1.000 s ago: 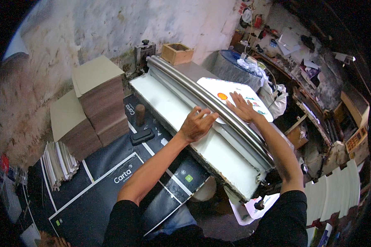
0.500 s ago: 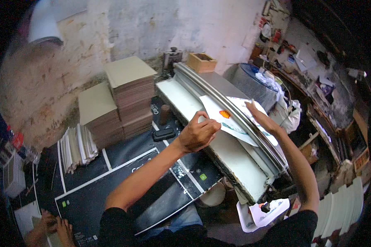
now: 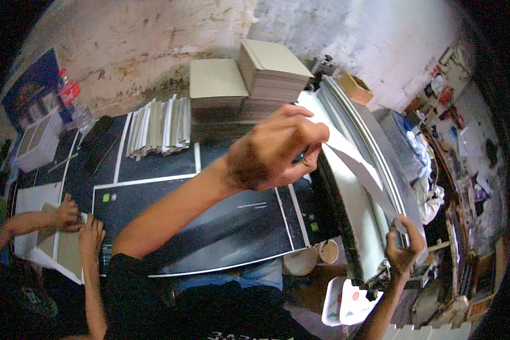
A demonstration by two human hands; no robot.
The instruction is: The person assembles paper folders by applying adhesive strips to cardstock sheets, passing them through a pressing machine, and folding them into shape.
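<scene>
Left hand (image 3: 277, 148) nearest the lens, raised over the right part of the table, slightly blurred. Fingers curled tight, pinching one end of a thin white sheet (image 3: 360, 164). Right hand (image 3: 405, 243) lower, by the near end of the roller machine; thumb and forefinger close on the sheet's opposite end. Sheet hangs slantwise between the two hands, above the machine's white ledge (image 3: 357, 224) and alongside its metal rollers (image 3: 374, 133).

Below the machine's near end: white pieces with coloured print (image 3: 357, 300); tray or sheets, cannot tell. Round tub (image 3: 328, 251) just off the near right corner of the table.

Table (image 3: 226, 226) black, ruled in white lines. At its left end, a co-worker's hands (image 3: 90, 233) over a grey-brown board (image 3: 68, 258), part of a white panel (image 3: 31, 201) beside it.

Far edge of table: bundle of pale strips (image 3: 161, 127) left of two stacks of grey board, the lower (image 3: 218, 79) beside the taller (image 3: 275, 62). Toward the far left corner, a white crate (image 3: 38, 141) and a red-labelled bottle (image 3: 69, 90).

Farther: open wooden box (image 3: 355, 88) at the machine's far end; white cloth bundle (image 3: 430, 201) right of it. Stained wall (image 3: 170, 34) behind all.
</scene>
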